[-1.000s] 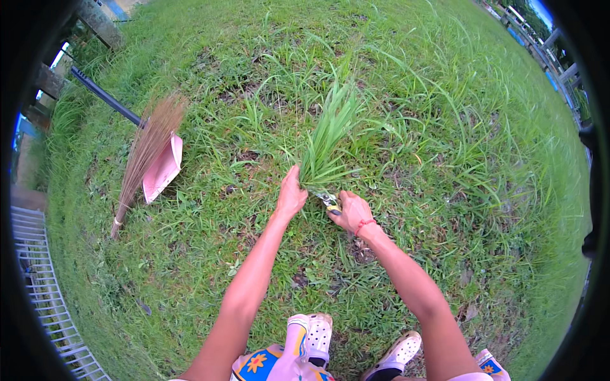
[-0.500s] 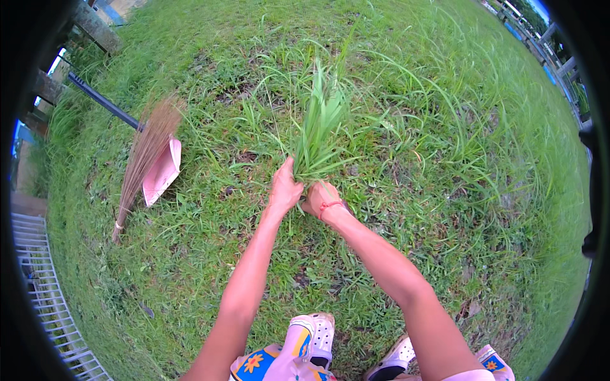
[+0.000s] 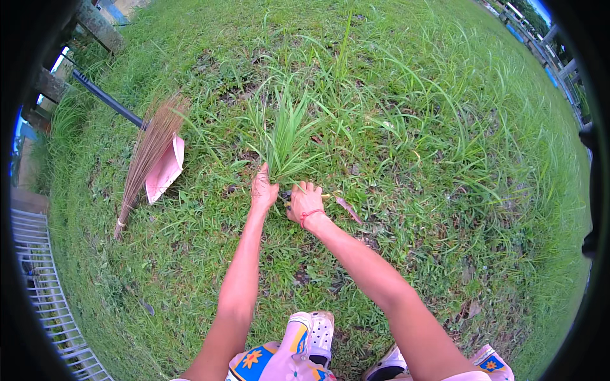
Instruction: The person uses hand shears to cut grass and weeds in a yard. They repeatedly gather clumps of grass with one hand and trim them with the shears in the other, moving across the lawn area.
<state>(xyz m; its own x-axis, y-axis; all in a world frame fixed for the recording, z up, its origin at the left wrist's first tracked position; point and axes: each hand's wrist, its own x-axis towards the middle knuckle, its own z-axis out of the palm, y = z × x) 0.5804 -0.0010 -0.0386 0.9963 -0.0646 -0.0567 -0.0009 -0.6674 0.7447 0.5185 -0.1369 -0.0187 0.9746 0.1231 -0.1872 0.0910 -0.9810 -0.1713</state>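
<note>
A bunch of long green grass [image 3: 289, 136] fans upward from my left hand [image 3: 263, 190], whose fingers are closed round its base. Close on its right, my right hand [image 3: 305, 202], with a red cord on the wrist, is closed on what looks like a bladed hand tool [image 3: 348, 208]. A narrow greyish-brown blade shows to the right of the fingers, with a yellowish part next to the knuckles. Something dark shows between the two hands. The grip itself is hidden under my fingers.
Left of my hands, a stick broom [image 3: 152, 146] lies by a pink dustpan [image 3: 166, 170] with a dark handle. A white metal grating [image 3: 47, 279] borders the lower left. My light clogs [image 3: 321, 333] stand on the grass below. Taller grass [image 3: 438, 108] grows at the upper right.
Both hands have moved left and slightly toward me. The grass bunch has shifted left with my left hand and spread wider. The blade by my right hand has come into sight.
</note>
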